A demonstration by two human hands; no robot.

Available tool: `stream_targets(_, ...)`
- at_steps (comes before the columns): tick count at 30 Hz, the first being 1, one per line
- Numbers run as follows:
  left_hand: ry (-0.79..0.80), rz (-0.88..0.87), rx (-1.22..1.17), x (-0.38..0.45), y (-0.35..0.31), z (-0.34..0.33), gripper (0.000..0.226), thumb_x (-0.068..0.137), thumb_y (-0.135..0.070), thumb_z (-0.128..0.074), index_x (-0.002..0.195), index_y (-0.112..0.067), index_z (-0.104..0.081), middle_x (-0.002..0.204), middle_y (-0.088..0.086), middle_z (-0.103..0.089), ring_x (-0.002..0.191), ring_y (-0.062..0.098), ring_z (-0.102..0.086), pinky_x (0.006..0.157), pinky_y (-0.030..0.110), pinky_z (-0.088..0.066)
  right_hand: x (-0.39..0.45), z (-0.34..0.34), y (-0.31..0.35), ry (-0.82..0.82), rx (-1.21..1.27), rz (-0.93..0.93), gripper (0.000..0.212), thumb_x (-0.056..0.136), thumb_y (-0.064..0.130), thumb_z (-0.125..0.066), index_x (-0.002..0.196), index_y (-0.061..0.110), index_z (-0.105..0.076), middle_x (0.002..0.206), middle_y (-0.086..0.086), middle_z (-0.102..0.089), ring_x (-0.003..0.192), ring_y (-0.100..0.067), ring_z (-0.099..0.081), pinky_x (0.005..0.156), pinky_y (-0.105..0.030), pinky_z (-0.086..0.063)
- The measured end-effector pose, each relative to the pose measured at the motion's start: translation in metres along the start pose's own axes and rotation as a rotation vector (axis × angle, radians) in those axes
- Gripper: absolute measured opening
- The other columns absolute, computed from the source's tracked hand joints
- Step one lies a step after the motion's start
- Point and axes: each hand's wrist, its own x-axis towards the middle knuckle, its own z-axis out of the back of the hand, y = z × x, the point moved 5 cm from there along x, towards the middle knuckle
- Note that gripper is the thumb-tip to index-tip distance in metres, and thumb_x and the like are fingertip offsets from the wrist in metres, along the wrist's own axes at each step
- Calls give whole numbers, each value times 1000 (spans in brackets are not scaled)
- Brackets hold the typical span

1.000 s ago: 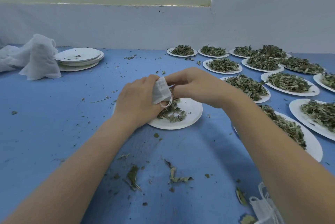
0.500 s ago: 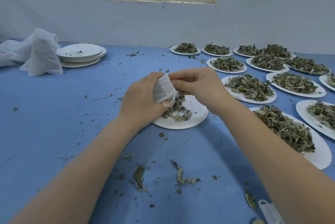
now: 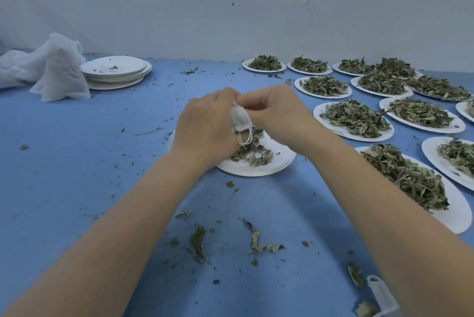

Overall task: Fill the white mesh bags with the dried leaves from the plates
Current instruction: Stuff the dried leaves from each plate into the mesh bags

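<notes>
- A blue cloth-covered table [image 3: 77, 175] fills the view, scattered with leaf crumbs and a few whole dried leaves near the person; a pale wall [image 3: 230, 29] rises behind it, with a lighter band above.
- At far left lie a heap of white mesh cloth [image 3: 48, 70] and, just beside it, a stack of empty plates [image 3: 115, 70].
- Plates of dried leaves [image 3: 356, 119] spread across the right side, from the wall toward the near edge.
- The white mesh bag [image 3: 239, 119] is held above the nearest plate [image 3: 259, 165], which carries a small remainder of leaves. Its long axis runs from upper left to lower right, and its drawstring loop [image 3: 245, 137] hangs from the lower end.
- The left hand [image 3: 205, 127] has its fingers curled round the bag, gripping it from the left.
- The right hand [image 3: 277, 111] pinches the bag's upper end between thumb and bent fingers, the other fingers curled in.
- Another small white bag [image 3: 382, 296] lies at the bottom right edge, partly hidden by the right forearm.
</notes>
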Motion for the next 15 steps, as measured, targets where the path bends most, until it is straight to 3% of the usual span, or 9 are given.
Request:
stream_targets(2,67,10,-24,0,4,-1,49,68,-24,-72,113,-13,-56,98,5,-62,83,31,-56,68,34,-41,-2,-5,0,151,-80,6,16,90,17,-60,89,7,-72,88,-19,-67,68,-7,-50,66,-24,-38)
stream_targets(4,141,21,-57,2,8,-2,51,71,-27,-71,118,-19,-53,99,0,-60,84,25,-55,69,33,-43,-4,-7,-3,258,-141,3,25,95,22,-51,97,3,-68,97,-24,-63,72,-13,-46,69,-28,-35)
stream_targets(7,196,50,-49,7,17,3,55,72,-33,-65,123,-22,-48,92,-4,-52,80,20,-47,68,32,-43,-3,-3,0,213,-73,46,22,98,19,-49,105,10,-68,97,-11,-70,70,-7,-59,69,-20,-46)
stream_targets(9,179,71,-32,9,22,9,58,69,-40,-57,122,-21,-47,91,-4,-52,79,21,-46,68,33,-44,1,3,-3,114,66,56,22,96,13,-51,107,21,-69,100,-2,-73,89,-11,-68,88,-27,-52)
stream_targets(11,165,92,-41,10,27,11,59,68,-41,-56,122,-22,-45,92,-3,-54,80,23,-48,68,33,-43,5,8,-10,-15,74,38,21,94,15,-53,100,25,-71,96,4,-73,94,-14,-67,92,-32,-51)
stream_targets(13,165,127,-71,9,34,8,58,73,-35,-64,125,-22,-42,91,0,-55,80,24,-49,67,32,-41,6,10,-20,-109,-218,17,23,96,28,-48,88,24,-69,88,3,-71,89,-17,-63,80,-27,-50)
stream_targets(15,157,166,-126,7,39,5,59,74,-30,-70,124,-22,-40,88,3,-55,81,24,-51,67,31,-41,5,1,-32,1,-627,15,39,99,39,-34,83,19,-63,86,-4,-63,89,-25,-55,72,-29,-43)
